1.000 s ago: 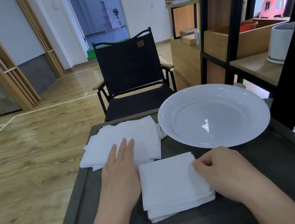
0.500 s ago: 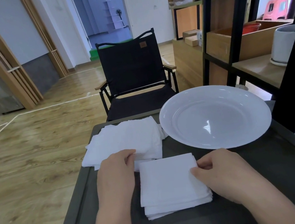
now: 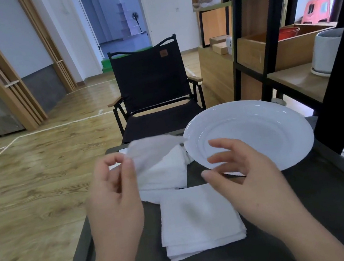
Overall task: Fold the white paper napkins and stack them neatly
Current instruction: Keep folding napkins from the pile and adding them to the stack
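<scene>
A neat stack of folded white napkins point(image 3: 199, 219) lies on the dark table point(image 3: 319, 214) in front of me. Behind it sits a looser pile of unfolded napkins point(image 3: 164, 173). My left hand point(image 3: 114, 198) is raised over that pile and pinches one thin napkin point(image 3: 151, 151), which hangs blurred in the air. My right hand point(image 3: 247, 174) hovers above the folded stack with its fingers spread, holding nothing and pointing toward the lifted napkin.
A large white plate point(image 3: 259, 133) stands at the table's far right, close to my right hand. A black folding chair point(image 3: 152, 90) faces the table's far edge. Black-framed wooden shelves point(image 3: 278, 47) rise on the right. Wooden floor lies to the left.
My left hand has lifted a single napkin off the unfolded pile. My right hand has left the folded stack, risen and opened its fingers.
</scene>
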Demonstrator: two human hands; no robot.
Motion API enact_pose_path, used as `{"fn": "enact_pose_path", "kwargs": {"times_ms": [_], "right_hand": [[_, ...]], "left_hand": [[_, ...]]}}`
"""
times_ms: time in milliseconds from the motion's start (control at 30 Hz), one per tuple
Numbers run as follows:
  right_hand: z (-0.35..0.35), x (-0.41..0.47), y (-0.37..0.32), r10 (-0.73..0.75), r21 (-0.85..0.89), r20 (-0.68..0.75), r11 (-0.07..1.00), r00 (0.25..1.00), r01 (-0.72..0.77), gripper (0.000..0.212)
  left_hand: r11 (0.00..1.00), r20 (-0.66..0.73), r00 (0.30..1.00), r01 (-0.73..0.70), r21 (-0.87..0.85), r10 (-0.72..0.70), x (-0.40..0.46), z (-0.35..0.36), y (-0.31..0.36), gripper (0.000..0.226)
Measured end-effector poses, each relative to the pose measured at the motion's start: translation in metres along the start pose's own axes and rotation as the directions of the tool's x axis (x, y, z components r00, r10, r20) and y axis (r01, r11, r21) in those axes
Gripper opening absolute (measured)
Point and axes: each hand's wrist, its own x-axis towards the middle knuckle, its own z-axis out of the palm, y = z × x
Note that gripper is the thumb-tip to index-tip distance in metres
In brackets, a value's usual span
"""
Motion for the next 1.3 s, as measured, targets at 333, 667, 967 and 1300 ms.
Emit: {"fn": "enact_pose_path", "kwargs": {"times_ms": [333, 667, 967, 1300], "right_hand": [[0.014, -0.007, -0.010, -0.018, 0.162, 0.205, 0.987, 0.979, -0.015, 0.076], [0.003, -0.005, -0.009, -0.085, 0.191, 0.040, 0.979, 0.996, 0.076, 0.069], [0.000, -0.001, 0.005, -0.095, 0.058, 0.027, 0.994, 0.995, 0.094, 0.038], [-0.012, -0.003, -0.004, 0.143, 0.381, 0.189, 0.901, 0.971, -0.207, 0.021]], "left_hand": [[0.819, 0.183, 0.902, 0.432, -0.376, -0.392, -0.002, 0.000, 0.013, 0.015], [0.995, 0.406, 0.911, 0.093, -0.025, -0.075, -0.006, -0.009, 0.016, 0.027], [0.977, 0.338, 0.937, -0.147, 0.157, 0.087, -0.002, -0.011, 0.008, 0.016], [0.935, 0.525, 0.824, 0.328, -0.133, -0.215, -0.007, -0.012, 0.026, 0.022]]}}
